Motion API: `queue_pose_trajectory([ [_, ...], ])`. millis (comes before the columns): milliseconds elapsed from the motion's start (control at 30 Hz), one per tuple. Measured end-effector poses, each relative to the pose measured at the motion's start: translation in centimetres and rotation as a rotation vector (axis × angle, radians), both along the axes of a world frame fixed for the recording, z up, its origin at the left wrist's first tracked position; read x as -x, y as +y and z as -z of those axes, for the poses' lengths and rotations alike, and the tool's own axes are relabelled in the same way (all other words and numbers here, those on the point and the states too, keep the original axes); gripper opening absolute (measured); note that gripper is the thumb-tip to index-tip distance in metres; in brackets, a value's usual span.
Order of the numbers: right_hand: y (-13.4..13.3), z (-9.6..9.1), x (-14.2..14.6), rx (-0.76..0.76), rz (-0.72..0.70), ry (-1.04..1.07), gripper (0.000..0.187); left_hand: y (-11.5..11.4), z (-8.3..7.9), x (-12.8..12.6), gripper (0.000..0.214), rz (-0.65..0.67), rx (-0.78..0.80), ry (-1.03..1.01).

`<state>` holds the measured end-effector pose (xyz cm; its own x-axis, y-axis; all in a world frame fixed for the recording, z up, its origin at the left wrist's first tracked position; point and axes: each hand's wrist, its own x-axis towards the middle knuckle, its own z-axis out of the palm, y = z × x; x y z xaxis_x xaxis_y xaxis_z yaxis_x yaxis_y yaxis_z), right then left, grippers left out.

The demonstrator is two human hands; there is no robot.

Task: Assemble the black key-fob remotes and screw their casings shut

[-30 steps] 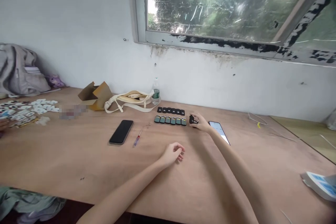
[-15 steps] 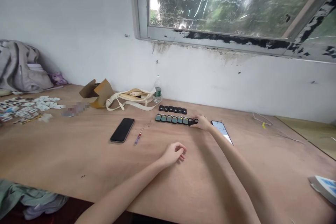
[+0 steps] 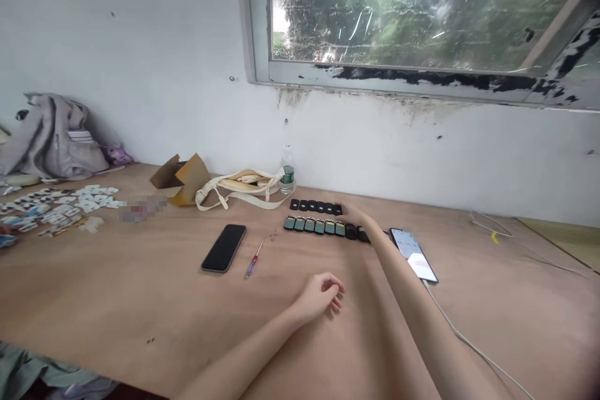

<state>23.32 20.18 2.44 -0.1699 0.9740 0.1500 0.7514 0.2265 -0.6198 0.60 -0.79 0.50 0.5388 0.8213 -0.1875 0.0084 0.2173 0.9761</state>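
Near the back edge of the surface [image 3: 140, 287], our right hand [image 3: 353, 213] reaches the rightmost black piece [image 3: 338, 209] of the back row [image 3: 312, 205]; we cannot tell whether it grips. Our left hand [image 3: 322, 295] rests loosely curled, empty. Pinching the piece's sides should keep the row straight.

The right grip [image 3: 352, 214] has let go of what it was holding a second ago, and two dark pieces [image 3: 350, 231] now lie at the right end of the front row of screened devices [image 3: 319, 226]. It has moved back to the right end of the rear row of black pieces [image 3: 321, 207]. The right forearm [image 3: 407, 287] has swung off the lit phone's [image 3: 412, 253] lower end, baring a white cable [image 3: 469, 342] there. The blue-and-white object at the right edge has slipped from view.
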Motion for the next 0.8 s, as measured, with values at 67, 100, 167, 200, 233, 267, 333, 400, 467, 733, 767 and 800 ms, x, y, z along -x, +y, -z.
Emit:
queue_pose_trajectory([
  [67, 0.8, 0.5, 0.1, 0.008, -0.008, 0.016, 0.059, 0.0, -0.3, 0.0, 0.024, 0.007, 0.022, 0.010],
  [100, 1.0, 0.7, 0.0, 0.011, -0.006, 0.026, 0.058, 0.0, -0.5, 0.1, 0.024, 0.009, 0.031, 0.014],
  [167, 1.2, 0.8, -0.4, 0.008, 0.015, 0.048, 0.055, 0.0, -0.6, 0.1, 0.023, 0.015, 0.036, 0.016],
  [200, 1.0, 0.7, -0.6, 0.003, 0.031, 0.060, 0.055, 0.1, -0.6, 0.1, 0.022, 0.014, 0.035, 0.012],
  [233, 0.8, 0.5, -0.8, -0.004, 0.046, 0.074, 0.055, 0.1, -0.5, 0.1, 0.022, 0.013, 0.033, 0.008],
  [267, 0.3, 0.3, -1.0, -0.011, 0.058, 0.089, 0.056, 0.2, -0.4, 0.1, 0.021, 0.011, 0.031, 0.002],
  [333, -1.1, -0.2, -1.3, -0.019, 0.058, 0.116, 0.059, 0.2, -0.2, 0.1, 0.021, 0.011, 0.032, -0.001],
  [400, -3.0, -0.7, -1.3, -0.016, 0.024, 0.129, 0.061, 0.2, -0.1, 0.1, 0.021, 0.017, 0.031, 0.007],
  [467, -5.1, -1.0, -1.1, -0.012, -0.019, 0.131, 0.059, 0.2, -0.2, 0.2, 0.022, 0.027, 0.026, 0.018],
  [733, -8.6, -0.3, 0.6, -0.121, -0.073, 0.045, 0.049, 0.2, -0.5, 0.2, 0.027, 0.054, -0.021, 0.042],
  [767, -8.5, -0.2, 0.8, -0.124, -0.066, 0.039, 0.048, 0.2, -0.4, 0.2, 0.028, 0.055, -0.019, 0.037],
  [800, -8.5, 0.0, 0.9, -0.126, -0.059, 0.033, 0.047, 0.2, -0.3, 0.2, 0.028, 0.056, -0.018, 0.034],
])
